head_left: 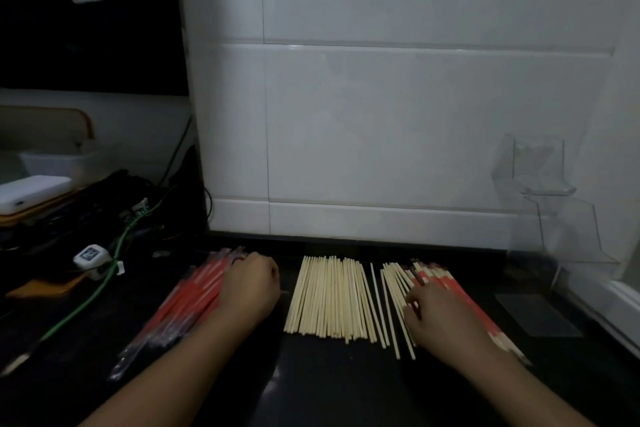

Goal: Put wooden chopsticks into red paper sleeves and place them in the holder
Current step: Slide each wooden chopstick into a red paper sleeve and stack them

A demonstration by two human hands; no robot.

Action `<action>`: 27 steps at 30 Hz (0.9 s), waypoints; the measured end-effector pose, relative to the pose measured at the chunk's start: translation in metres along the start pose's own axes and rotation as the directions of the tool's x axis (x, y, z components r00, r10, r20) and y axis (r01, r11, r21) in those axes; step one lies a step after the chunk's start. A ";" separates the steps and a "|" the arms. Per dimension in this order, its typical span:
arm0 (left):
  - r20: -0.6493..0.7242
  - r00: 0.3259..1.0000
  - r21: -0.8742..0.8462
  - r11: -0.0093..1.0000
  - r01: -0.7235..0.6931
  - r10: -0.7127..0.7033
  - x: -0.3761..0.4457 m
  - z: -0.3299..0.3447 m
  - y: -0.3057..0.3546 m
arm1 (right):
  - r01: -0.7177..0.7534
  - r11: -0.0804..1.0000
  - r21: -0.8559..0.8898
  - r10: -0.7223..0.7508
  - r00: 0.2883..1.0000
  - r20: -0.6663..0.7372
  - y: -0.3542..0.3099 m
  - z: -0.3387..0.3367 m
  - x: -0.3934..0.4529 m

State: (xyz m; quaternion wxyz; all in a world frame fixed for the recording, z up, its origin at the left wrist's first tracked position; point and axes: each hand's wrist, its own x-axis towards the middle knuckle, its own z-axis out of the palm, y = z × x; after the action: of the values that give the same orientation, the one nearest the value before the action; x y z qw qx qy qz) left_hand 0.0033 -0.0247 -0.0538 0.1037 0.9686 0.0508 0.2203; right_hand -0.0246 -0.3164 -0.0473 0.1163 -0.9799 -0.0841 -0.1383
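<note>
Head view: I am resting the left hand [250, 288] on the red paper sleeves [187, 302], fingers curled over the stack; whether it is pinching one, I cannot tell. I am curling the right hand [438, 314] around loose sticks beside the sleeved pairs [460, 298]. Bare wooden chopsticks [329, 298] are lying between both hands. I judge the step needs one sleeve separated and two tips aligned. The clear holder [561, 218] is standing beyond the right hand. The dark desk [332, 385] is meeting a white tiled wall [381, 114]; cables [114, 246] are lying beyond the left hand.
</note>
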 end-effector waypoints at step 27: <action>-0.003 0.958 -0.549 0.801 0.238 -0.286 0.019 -0.030 0.009 | -0.116 0.993 0.034 0.111 0.987 0.112 -0.026 0.032 0.020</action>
State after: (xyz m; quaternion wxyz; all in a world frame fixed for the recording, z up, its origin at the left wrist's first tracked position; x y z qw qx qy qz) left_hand 0.0076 -0.0257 -0.0173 0.4009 0.8725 0.1240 0.2502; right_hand -0.0028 -0.2806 -0.0660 0.1390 -0.9867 -0.0372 -0.0754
